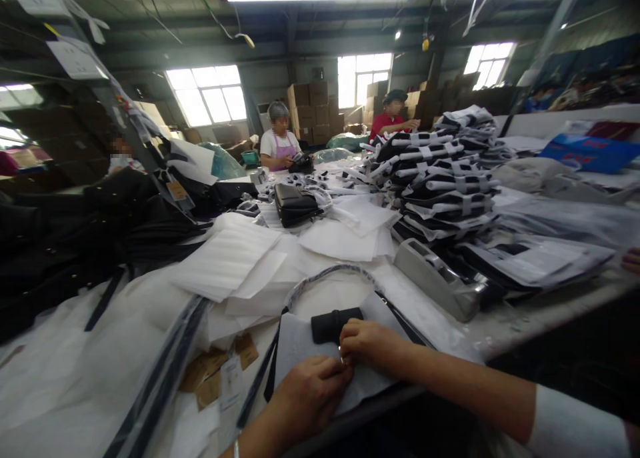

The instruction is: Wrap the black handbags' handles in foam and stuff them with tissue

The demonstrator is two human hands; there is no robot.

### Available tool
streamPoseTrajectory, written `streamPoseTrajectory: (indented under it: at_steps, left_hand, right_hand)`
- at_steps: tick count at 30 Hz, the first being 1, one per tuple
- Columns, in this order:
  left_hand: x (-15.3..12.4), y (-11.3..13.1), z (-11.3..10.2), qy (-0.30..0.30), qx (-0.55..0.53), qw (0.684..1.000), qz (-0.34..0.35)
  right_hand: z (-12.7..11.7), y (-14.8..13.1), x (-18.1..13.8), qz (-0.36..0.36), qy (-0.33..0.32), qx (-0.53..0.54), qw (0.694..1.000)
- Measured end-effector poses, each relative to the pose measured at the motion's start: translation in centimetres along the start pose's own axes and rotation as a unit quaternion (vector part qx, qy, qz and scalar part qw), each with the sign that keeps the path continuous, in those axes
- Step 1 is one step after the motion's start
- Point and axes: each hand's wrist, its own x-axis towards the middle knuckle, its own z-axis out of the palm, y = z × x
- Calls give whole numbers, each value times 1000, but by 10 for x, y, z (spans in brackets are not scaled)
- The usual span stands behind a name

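Note:
A black handbag with a pale grey sheet (295,338) over its front lies at the table edge before me. Its handle (333,271), wrapped in clear film, arches up behind it. Across the sheet's upper part runs a black flap strap (336,325). My left hand (315,388) presses on the sheet with its fingers pinched together just below the strap. Meeting it from the right, my right hand (373,345) is closed too, its fingertips at the strap's lower end. A tiny shiny bit shows between the fingertips; its kind is too small to tell.
Left of the bag lie brown tags (247,350) and white foam sheets (227,255). A grey tape dispenser (435,278) stands to the right. Behind are a black bag (295,205) and a tall stack of wrapped bags (440,178). Co-workers (280,141) work across the table.

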Motion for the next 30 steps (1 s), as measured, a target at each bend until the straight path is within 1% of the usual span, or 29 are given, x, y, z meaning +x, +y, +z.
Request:
streamPoseTrajectory:
  at_steps: [3,5,10,13,16,18,20,22,24,27,30]
  left_hand:
    - [-2,0,2,9,6,1000,3]
    - [-3,-1,3,3,9,1000,0]
    - [-4,-2,6,-42,10,999,-14]
    - [-4,-5,7,-54,4,998,-16]
    - [-3,-9,8,-58,13,998,0]
    - [-3,-11,10,-45,26,998,18]
    - [-3,-11,15,-16,50,998,36]
    - [-4,-11,21,19,85,995,45]
    - [-6,-11,29,51,131,989,44]
    - [-9,-16,42,91,199,975,47]
    - [-12,-24,54,124,235,961,73]
  right_hand:
    - [-3,1,7,-16,-26,-31,999]
    - [-3,-1,9,-11,-37,-46,998]
    - [-8,-13,8,66,-22,-65,996]
    - [-15,-24,-5,108,0,-67,992]
    - [-15,-33,-33,128,30,-95,987]
    - [-8,-35,-53,117,34,-127,984]
    - [2,-32,-68,110,35,-155,981]
    - [12,-28,-75,116,41,-165,979]
    - [18,-25,-76,125,46,-165,977]
    - [16,-26,-73,133,49,-154,978]
    - [7,-31,-72,137,56,-133,980]
